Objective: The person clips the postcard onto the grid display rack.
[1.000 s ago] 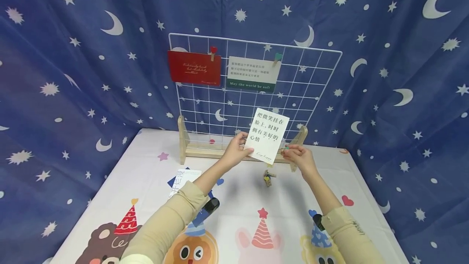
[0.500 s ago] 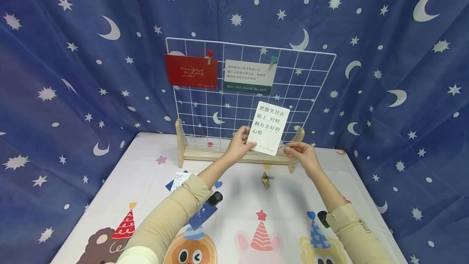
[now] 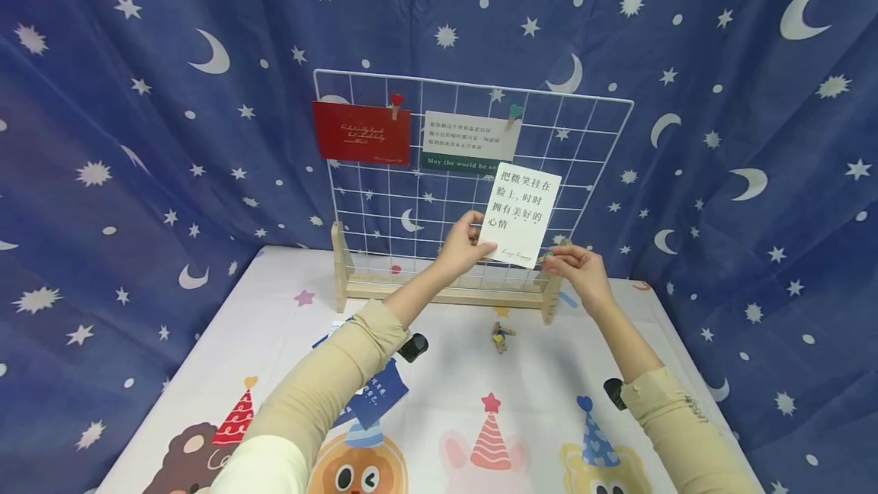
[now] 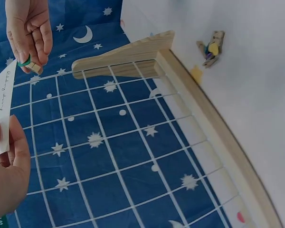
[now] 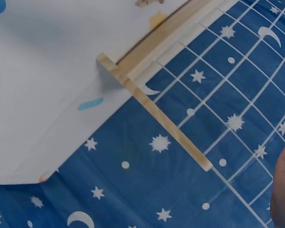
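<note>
My left hand [image 3: 464, 246] pinches a white card [image 3: 523, 208] with dark Chinese characters by its lower left edge, in front of the wire grid. Beside the card's lower right corner, my right hand [image 3: 579, 273] pinches a small wooden clothespin [image 4: 34, 66] with a green top. The white grid rack [image 3: 446, 212] stands on a wooden base [image 3: 439, 293]. On its upper part hang a red card [image 3: 363, 133], under a clothespin with a red heart [image 3: 396, 101], and a white-and-green card [image 3: 469, 136], under one with a green heart [image 3: 516, 111]. The held card overlaps the latter's lower right corner.
Several loose clothespins [image 3: 501, 336] lie on the white patterned tablecloth [image 3: 535, 380]. Blue cards [image 3: 379, 393] lie on the table near my left forearm, partly hidden by it. A starry blue curtain [image 3: 720, 97] stands behind the rack.
Both hands have moved up and slightly to the right, carrying the white card and the clothespin. The held card now covers a corner of the white-and-green card.
</note>
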A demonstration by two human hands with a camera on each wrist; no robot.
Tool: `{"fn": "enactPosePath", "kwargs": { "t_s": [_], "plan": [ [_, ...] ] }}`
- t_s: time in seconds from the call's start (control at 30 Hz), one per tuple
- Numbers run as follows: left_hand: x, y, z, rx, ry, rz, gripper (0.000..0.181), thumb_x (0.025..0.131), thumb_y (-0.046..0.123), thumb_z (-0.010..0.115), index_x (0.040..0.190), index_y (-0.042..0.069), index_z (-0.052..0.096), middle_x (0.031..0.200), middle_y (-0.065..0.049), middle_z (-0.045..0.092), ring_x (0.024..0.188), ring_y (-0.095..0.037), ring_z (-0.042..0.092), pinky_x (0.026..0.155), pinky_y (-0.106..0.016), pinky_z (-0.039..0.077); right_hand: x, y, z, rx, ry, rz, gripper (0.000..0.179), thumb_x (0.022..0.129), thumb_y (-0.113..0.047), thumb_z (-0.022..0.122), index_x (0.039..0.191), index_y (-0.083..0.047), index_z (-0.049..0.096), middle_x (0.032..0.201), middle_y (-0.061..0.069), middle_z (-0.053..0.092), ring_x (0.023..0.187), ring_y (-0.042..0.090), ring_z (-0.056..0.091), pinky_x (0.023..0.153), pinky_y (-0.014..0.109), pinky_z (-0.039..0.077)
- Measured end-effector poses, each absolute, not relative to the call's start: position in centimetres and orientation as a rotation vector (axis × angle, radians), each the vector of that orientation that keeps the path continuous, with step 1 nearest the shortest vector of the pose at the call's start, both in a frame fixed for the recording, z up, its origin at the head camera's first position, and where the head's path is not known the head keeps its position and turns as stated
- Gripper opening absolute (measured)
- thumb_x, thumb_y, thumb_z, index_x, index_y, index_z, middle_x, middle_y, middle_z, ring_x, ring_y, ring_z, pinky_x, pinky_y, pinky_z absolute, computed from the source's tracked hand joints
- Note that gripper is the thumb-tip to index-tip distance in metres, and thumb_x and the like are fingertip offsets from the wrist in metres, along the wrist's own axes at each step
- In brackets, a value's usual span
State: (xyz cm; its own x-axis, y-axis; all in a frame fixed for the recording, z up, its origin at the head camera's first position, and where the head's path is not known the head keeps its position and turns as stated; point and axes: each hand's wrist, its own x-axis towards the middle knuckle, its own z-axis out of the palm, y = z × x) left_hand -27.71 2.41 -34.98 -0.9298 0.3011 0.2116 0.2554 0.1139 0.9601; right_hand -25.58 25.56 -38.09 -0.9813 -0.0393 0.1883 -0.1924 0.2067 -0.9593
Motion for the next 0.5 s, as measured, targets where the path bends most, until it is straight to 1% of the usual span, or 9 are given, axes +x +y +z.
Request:
{"fn": "enactPosePath", "kwargs": {
  "t_s": [0.07,0.27,0.43,0.5],
  "plan": [
    [-27.9,2.7,-34.4,0.595,2.32,1.968,0.04,0.085,-0.008,0.059,0.122,-0.005,0.044,0.106,-0.029,0.064,0.092,-0.037,0.067,0.073,-0.033,0.059,-25.7,25.7,-37.5,0.227,-2.352,1.863,0.039,0.091,-0.008,0.06,0.118,0.018,0.05,0.074,-0.023,0.067,0.073,-0.004,0.066,0.074,0.011,0.052],
    [-28.2,3.0,-32.7,0.649,2.378,1.834,0.047,0.085,-0.012,0.055,0.127,-0.001,0.039,0.113,-0.028,0.061,0.095,-0.038,0.066,0.075,-0.035,0.058,-25.8,25.9,-35.7,0.26,-2.378,1.775,0.039,0.092,-0.009,0.06,0.119,0.017,0.05,0.075,-0.026,0.066,0.075,-0.005,0.066,0.074,0.01,0.052],
    [-28.4,3.0,-30.9,0.705,2.446,1.708,0.058,0.083,-0.014,0.051,0.134,0.003,0.031,0.118,-0.027,0.058,0.096,-0.038,0.066,0.075,-0.038,0.058,-26.0,26.2,-34.3,0.295,-2.354,1.741,0.038,0.091,-0.01,0.061,0.116,0.016,0.052,0.076,-0.024,0.067,0.076,-0.003,0.067,0.074,0.009,0.051],
    [-28.4,3.0,-30.1,0.717,2.457,1.685,0.063,0.082,-0.015,0.051,0.137,0.004,0.027,0.119,-0.027,0.057,0.096,-0.038,0.066,0.075,-0.036,0.058,-26.0,26.3,-33.7,0.297,-2.364,1.711,0.038,0.091,-0.011,0.062,0.116,0.016,0.052,0.076,-0.025,0.067,0.075,-0.004,0.067,0.074,0.008,0.05]
  ]
}}
